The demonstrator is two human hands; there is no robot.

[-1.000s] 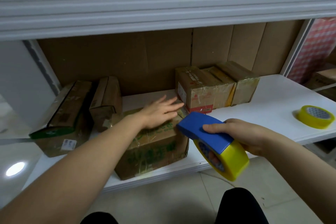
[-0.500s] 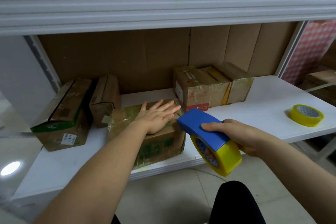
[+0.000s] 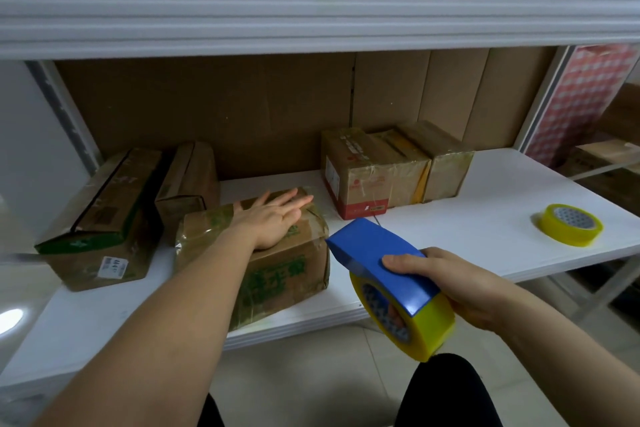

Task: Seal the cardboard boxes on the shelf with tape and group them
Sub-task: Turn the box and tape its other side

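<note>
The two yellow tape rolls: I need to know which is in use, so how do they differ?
The held tape roll sits in a blue dispenser gripped by the right hand; the spare tape roll is bare. The held one stands on edge off the shelf; the spare lies flat on the shelf, untouched. Both are yellow.

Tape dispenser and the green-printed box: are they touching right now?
Apart. The head view shows the tape dispenser, held in the right hand, off the box, with white shelf visible between them. The left hand lies flat on the box.
</note>
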